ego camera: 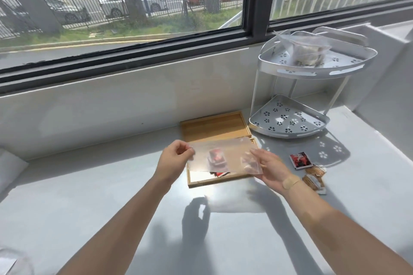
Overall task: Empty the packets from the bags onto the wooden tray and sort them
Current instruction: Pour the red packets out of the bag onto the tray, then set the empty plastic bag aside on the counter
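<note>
I hold a clear plastic bag (223, 154) flat above the wooden tray (214, 126). My left hand (174, 161) pinches its left edge. My right hand (268, 168) grips its right lower corner, fingers under it. A red packet (216, 156) shows through the bag, blurred; whether it is inside the bag or on the tray I cannot tell. A red-and-black packet edge (220, 174) lies on the tray below the bag. Right of the tray, a red packet (300, 159) and several brown packets (314, 177) lie on the counter.
A white two-tier corner rack (288, 128) stands at the back right, with another filled clear bag (306, 50) on its top shelf. A low wall under the window runs along the back. Something pale and clear sits at the bottom left corner (11, 261).
</note>
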Motion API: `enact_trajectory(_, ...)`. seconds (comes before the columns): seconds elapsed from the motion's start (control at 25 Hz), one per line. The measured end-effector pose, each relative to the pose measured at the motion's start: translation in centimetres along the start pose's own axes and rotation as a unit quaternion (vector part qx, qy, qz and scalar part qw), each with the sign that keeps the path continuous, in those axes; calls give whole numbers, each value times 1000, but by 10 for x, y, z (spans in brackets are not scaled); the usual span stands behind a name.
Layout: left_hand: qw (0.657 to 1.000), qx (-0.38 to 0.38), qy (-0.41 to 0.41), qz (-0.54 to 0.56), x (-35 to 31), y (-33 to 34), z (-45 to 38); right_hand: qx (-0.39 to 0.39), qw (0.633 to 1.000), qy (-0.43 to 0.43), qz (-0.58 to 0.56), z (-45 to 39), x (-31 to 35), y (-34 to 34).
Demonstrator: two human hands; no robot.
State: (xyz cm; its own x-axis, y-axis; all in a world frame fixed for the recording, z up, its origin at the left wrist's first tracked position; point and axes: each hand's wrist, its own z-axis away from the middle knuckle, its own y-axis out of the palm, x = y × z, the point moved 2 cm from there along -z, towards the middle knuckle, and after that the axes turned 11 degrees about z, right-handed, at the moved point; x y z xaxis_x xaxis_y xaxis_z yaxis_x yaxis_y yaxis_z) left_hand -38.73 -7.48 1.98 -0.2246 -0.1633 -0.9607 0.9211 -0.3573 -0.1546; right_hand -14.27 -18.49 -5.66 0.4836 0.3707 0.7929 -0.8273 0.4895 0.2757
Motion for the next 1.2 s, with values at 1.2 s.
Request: enact_trajectory(1.2, 948, 287, 11, -136, 53, 508, 56, -363, 912, 146, 127, 228, -78, -404)
